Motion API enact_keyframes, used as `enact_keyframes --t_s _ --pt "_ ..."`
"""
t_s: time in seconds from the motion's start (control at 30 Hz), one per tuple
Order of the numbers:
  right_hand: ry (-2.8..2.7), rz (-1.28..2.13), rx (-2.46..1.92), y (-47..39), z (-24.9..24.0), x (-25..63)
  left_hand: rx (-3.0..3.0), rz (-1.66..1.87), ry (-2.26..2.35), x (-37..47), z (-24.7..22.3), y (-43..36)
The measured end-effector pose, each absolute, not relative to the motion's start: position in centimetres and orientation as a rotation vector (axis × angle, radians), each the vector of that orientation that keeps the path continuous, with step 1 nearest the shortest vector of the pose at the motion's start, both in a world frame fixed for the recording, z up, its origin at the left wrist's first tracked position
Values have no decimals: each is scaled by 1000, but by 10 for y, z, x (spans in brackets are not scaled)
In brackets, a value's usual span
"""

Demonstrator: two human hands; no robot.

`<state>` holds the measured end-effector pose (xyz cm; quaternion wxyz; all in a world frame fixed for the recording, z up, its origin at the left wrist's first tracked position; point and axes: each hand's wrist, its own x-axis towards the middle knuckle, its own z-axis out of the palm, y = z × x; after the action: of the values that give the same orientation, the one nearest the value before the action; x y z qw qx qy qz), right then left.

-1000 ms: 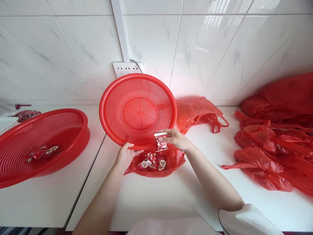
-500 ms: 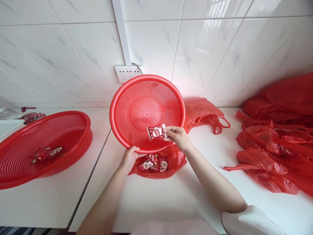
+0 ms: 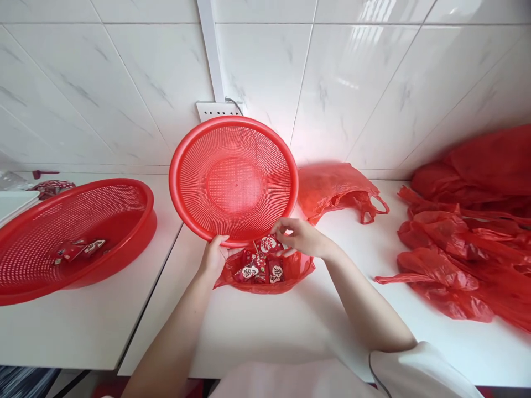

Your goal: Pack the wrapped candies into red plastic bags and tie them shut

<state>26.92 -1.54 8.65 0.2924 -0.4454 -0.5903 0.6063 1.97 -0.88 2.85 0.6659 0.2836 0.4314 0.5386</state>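
Observation:
My left hand (image 3: pixel 213 257) grips the lower rim of a red plastic basket (image 3: pixel 236 185) with perforated sides, its thumb over the edge. The basket is tilted with its hollow facing me, and no packets show inside it. My right hand (image 3: pixel 301 237) is low, over the mouth of a red plastic bag (image 3: pixel 265 288), its fingers curled at a small red snack packet (image 3: pixel 267 244). Several similar red and white packets (image 3: pixel 251 271) lie in the bag, just below the basket's rim. The right fingertips are partly hidden.
At left, a second red basket (image 3: pixel 124 265) holds a few packets (image 3: pixel 78 250). Another red bag (image 3: pixel 332 188) lies by the tiled wall, and a heap of red bags (image 3: pixel 452 260) covers the right side. A power strip (image 3: pixel 218 110) sits behind the basket.
My right hand has lowered the snack packet from in front of the basket into the bag's mouth. In the picture, the basket and my left hand have shifted slightly left and up.

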Motion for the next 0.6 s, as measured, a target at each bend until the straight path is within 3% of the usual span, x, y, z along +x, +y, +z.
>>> enact_keyframes --t_s 0.23,0.43,0.6 --pt "-1727 1668 -1186 -29 94 262 594 1349 931 14 38 -7" --pt "-2418 804 -1874 -29 86 263 630 1373 949 13 42 -8" --pt "-2328 530 -1754 -36 99 271 646 1318 984 10 39 -9"
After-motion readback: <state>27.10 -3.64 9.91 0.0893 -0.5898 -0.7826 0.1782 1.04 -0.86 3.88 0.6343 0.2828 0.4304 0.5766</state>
